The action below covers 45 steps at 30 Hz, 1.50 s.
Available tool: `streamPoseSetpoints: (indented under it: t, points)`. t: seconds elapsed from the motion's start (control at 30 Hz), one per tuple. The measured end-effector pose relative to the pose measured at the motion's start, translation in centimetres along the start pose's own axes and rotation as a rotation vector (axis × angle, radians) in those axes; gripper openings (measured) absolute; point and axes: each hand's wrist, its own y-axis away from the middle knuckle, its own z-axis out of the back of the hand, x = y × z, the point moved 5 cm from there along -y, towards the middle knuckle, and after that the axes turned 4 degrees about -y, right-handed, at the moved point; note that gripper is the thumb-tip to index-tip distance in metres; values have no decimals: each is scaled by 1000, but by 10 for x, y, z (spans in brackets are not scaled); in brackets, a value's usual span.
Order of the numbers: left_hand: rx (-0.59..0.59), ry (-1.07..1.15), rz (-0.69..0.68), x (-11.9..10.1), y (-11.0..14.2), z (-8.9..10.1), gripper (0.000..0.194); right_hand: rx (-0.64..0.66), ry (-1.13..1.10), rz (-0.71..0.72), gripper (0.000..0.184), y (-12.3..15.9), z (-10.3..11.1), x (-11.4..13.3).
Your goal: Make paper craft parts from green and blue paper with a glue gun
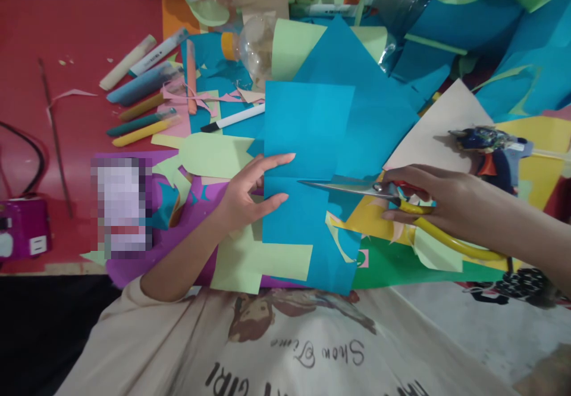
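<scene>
Gripping scissors [378, 188], the right hand [441, 192] aims them leftward across the blue sheet [306, 122], whose edge the left hand [248, 192] holds.

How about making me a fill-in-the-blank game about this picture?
1. The right hand holds the ____.
2. The left hand touches a sheet that is coloured ____.
3. The bottle lying on its side has a cap coloured ____.
4. The white pen beside the sheet has one end coloured ____.

Missing words: scissors; blue; orange; black.
</scene>
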Motion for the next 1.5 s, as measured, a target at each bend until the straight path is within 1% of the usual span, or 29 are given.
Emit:
streamPoseSetpoints:
  t: [0.3,0.53,0.93,1.3,1.5]
  points:
    - [2,50,-14,-2,1,0,46,43,-24,-78,75,1,-2,-6]
    - [0,15,-12,0,1,-1,47,57,-32,-98,77,0,-3,-5]
    - [7,5,-13,-1,1,0,47,27,-9,-12,70,2,-2,-5]
    - [14,-23,5,-1,1,-1,49,42,-37,2,66,4,-5,-11]
    - [9,-34,7,-3,1,-1,48,-26,14,67,67,3,0,-7]
